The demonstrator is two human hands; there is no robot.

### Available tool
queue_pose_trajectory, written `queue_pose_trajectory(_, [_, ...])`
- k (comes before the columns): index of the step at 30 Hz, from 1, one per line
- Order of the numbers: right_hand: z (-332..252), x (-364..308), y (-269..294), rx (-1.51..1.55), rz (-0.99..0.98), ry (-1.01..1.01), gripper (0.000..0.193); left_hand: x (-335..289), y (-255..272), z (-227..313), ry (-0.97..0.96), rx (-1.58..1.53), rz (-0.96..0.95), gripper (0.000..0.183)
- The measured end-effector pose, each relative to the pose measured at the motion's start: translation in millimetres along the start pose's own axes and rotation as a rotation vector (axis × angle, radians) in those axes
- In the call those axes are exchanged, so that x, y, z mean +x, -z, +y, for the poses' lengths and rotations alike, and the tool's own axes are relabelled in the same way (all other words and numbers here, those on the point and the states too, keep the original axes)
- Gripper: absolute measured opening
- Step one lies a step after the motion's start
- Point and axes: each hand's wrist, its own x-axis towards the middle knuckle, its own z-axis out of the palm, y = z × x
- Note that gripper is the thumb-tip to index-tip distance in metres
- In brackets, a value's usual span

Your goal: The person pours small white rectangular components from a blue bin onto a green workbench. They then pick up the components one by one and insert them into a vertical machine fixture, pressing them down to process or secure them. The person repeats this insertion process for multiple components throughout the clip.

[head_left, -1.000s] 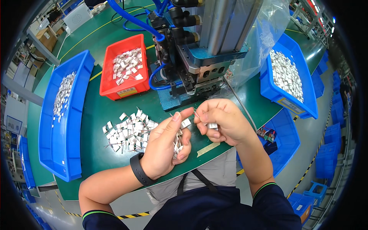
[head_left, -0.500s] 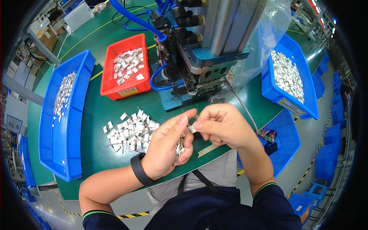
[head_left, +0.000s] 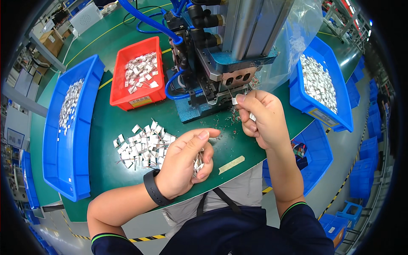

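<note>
Right grip (head_left: pixel 265 114) moved toward machine (head_left: pixel 236 80), pinching squarish white piece (head_left: pixel 234 101); left grip (head_left: pixel 186 155) cups several (head_left: pixel 197 165).

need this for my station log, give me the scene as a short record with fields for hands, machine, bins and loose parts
machine: upright, grey metal column, thick blue hoses
left hand: curled around several small white rectangular pieces with thin wires
right hand: pinching one small white rectangular piece near the machine's front, contact unclear
loose parts: pile of small white pieces on the green tabletop, beside the left hand
bins: red plastic bin and long blue plastic bin at left, blue plastic bin at upper right, each holding white pieces
</note>
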Motion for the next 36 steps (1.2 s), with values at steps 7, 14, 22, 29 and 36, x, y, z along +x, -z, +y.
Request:
queue_pose_trajectory(7, [0, 0, -2, 0.005, -0.006, 0.004, 0.019, 0, 1, 0, 0.005, -0.004, -0.006, 0.032])
queue_pose_trajectory(14, [0, 0, -1, 0.002, -0.010, -0.002, 0.019, 0, 1, 0, 0.007, -0.003, -0.005, 0.031])
queue_pose_trajectory(22, [6, -4, -1, -0.004, -0.047, -0.019, 0.018, 1, 2, -1, -0.004, -0.007, 0.003, 0.027])
queue_pose_trajectory(29, [14, -23, -8, -0.224, -0.281, -0.102, 0.017, 1, 2, -4, -0.041, -0.034, 0.000, 0.025])
queue_pose_trajectory(36, [14, -23, -14, -0.226, -0.332, -0.184, 0.019, 2, 3, -4, -0.063, -0.009, 0.002, 0.026])
